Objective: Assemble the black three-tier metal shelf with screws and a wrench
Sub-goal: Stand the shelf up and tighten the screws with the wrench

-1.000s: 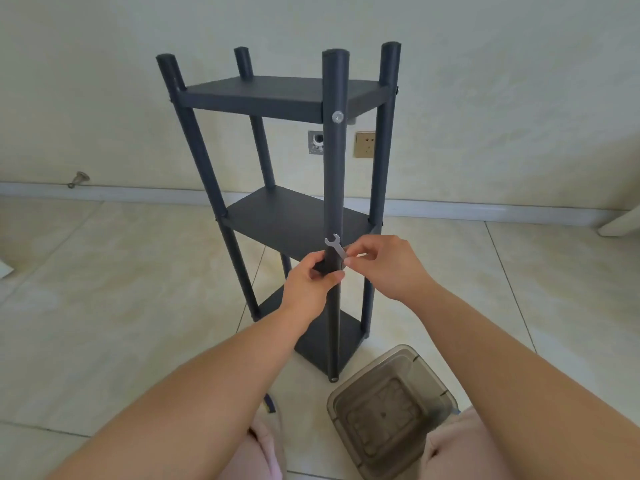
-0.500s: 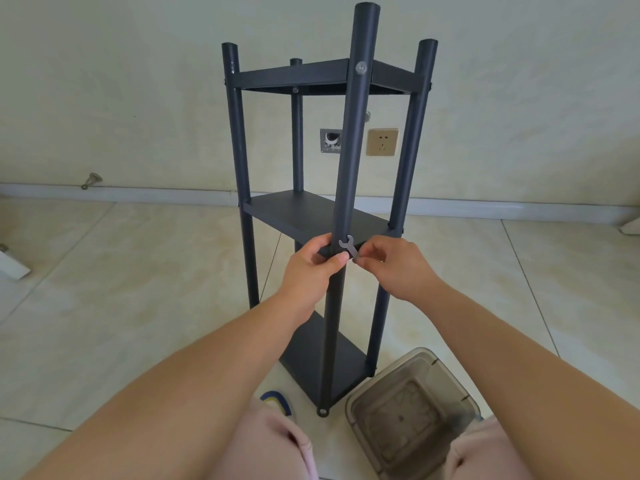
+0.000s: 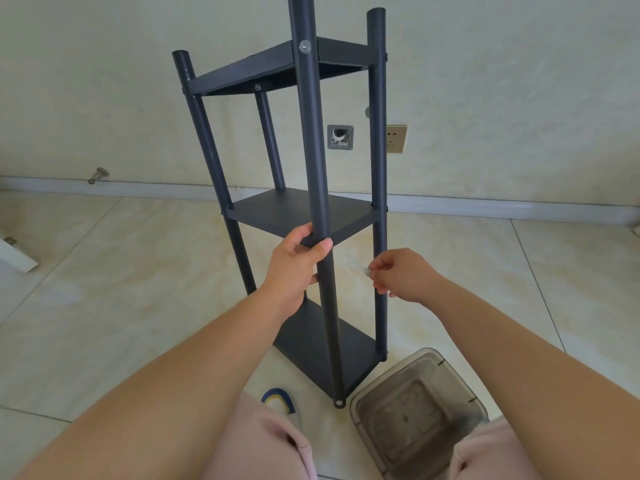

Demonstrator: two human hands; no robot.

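The black three-tier shelf stands on the tiled floor, leaning towards me. A silver screw head shows on its front post at the top tier. My left hand grips that front post at the middle tier. My right hand hovers just right of the post, beside the right-hand post, touching neither. Its curled fingers pinch a small grey piece. The piece is blurred; from the earlier frames it looks like the little wrench. No screw head is visible where the middle tier meets the front post.
A clear grey plastic container sits on the floor by the shelf's front foot, next to my right knee. A blue and yellow slipper lies by my left knee. The wall with a socket is close behind. A white object lies at far left.
The shelf has tipped closer to me and now fills more of the view. My right hand drew the wrench away from the front post to the right. My left hand stays on the post.
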